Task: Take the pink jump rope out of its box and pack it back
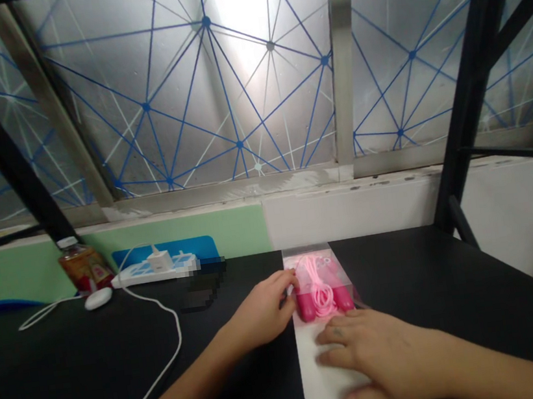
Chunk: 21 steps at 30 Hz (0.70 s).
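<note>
A pink jump rope [322, 293] with dark pink handles and a coiled cord lies in a clear plastic bag [338, 275]. Beneath its lower part is a flat white board [319, 376] with rounded corners, resting on the black table. At the bag's left edge, my left hand [268, 307] has its fingers curled, fingertips on the plastic and thumb close below. My right hand [385, 354] lies palm down over the board's right side, just below the handles, fingers spread. It hides part of the board.
On the left stand a bottle [83, 263] with a white cap and a white power strip [151, 270] with a charger [159, 260]. A white cable [178, 329] runs across the black table [434, 282] near a small white oval device [98, 298]. Black metal posts [469, 78] rise at both sides.
</note>
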Motion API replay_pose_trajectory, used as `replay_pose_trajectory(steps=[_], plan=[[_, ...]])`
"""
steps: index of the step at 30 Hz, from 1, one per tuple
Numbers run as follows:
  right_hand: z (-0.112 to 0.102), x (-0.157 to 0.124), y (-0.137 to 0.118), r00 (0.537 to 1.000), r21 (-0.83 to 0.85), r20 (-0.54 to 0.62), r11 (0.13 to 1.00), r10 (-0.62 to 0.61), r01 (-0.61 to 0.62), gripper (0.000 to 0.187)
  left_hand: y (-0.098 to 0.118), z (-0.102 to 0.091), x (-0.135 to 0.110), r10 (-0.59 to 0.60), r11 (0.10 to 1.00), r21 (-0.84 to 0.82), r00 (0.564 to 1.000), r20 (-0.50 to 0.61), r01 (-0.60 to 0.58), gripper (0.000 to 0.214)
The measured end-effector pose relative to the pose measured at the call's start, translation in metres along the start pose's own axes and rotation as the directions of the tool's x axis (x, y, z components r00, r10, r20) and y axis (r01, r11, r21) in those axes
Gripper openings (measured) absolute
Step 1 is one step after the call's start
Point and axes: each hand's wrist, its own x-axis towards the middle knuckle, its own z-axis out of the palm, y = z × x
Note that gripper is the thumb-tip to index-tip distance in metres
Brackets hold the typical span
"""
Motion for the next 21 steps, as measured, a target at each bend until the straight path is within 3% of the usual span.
replay_pose_trajectory(steps=[5, 11, 16, 21], plan=[[-0.004, 0.002, 0.000, 0.995, -0.014, -0.002, 0.995, 0.103, -0.103, 0.046, 0.004, -0.005, -0.003, -0.001, 1.000, 0.014, 1.000, 0.024, 0.001, 0.022], [-0.020, -0.004, -0.006, 0.998, 0.045, -0.005, 0.997, 0.064, -0.063, 0.049, 0.003, -0.008, -0.006, 0.009, 1.000, -0.016, 1.000, 0.012, -0.009, 0.023], [-0.024, -0.008, 0.014, 0.961, -0.029, -0.238, 0.988, 0.140, -0.151, 0.031, 0.000, -0.006, -0.006, -0.009, 0.998, -0.068, 1.000, 0.020, 0.011, 0.018], [-0.005, -0.011, 0.050, 0.888, -0.010, -0.353, 0.948, 0.294, -0.318, 0.057, 0.006, -0.008, -0.005, -0.054, 0.996, -0.065, 0.997, 0.050, 0.057, 0.027]])
